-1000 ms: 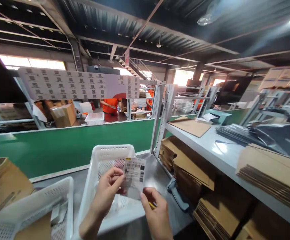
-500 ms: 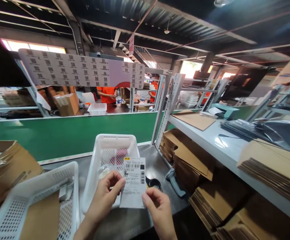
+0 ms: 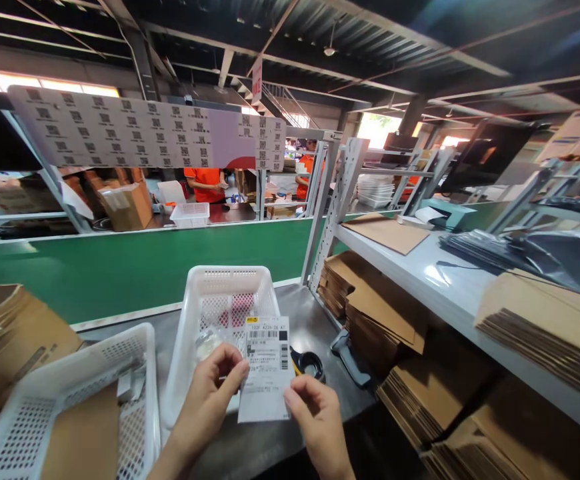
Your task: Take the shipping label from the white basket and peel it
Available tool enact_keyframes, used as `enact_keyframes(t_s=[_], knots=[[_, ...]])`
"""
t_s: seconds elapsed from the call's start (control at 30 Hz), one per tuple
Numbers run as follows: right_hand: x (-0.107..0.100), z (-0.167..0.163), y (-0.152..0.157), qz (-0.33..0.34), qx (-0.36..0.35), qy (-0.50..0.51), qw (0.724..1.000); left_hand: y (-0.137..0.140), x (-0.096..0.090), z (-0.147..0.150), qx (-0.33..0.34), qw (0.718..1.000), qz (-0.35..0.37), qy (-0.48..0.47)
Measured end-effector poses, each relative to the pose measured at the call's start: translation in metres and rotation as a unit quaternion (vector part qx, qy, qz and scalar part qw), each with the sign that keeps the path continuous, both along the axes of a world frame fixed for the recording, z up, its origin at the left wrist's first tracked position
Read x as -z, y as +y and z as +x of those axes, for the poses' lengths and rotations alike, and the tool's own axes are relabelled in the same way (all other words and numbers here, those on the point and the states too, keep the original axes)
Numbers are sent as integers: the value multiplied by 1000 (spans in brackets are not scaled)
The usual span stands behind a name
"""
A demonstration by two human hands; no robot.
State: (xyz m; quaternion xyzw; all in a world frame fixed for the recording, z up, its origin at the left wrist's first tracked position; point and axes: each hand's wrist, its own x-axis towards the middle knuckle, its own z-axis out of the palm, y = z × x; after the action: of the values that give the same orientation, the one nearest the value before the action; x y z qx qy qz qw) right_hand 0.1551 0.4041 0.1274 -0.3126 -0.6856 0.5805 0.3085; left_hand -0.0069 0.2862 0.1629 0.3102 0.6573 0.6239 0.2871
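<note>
Where the bench begins at far left, a brown box (image 3: 15, 347) lies beside a white basket (image 3: 35, 413) with cardboard in its bottom. Next to that stands a second basket (image 3: 190, 313), with something red and something clear inside. Just in front of it, the left hand (image 3: 210, 393) pinches the left edge of a slip (image 3: 266, 370) between thumb and fingers, closed on the paper. This slip is held upright over the bench, barcode at its top. At its lower right corner the right hand (image 3: 315, 420) is closed on it with thumb and forefinger. Behind the slip a tape roll (image 3: 310, 365) rests on the bench. Further right, flat cartons (image 3: 385, 320) are stacked under a grey shelf (image 3: 440, 287).
</note>
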Motion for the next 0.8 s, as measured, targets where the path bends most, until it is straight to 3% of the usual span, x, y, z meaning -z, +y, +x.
enact_keyframes(t_s=[0.13, 0.37, 0.6, 0.8], knots=[[-4, -1, -4, -30, -2, -47, 998, -1, -2, 3, -19, 1000, -13, -3], [14, 11, -5, 11, -28, -5, 1000, -11, 16, 2, -19, 1000, 9, -1], [30, 26, -5, 12, -43, -30, 999, -15, -5, 8, -12, 999, -34, -3], [22, 29, -12, 6, -52, -20, 998, -21, -9, 18, -40, 998, 2, -43]])
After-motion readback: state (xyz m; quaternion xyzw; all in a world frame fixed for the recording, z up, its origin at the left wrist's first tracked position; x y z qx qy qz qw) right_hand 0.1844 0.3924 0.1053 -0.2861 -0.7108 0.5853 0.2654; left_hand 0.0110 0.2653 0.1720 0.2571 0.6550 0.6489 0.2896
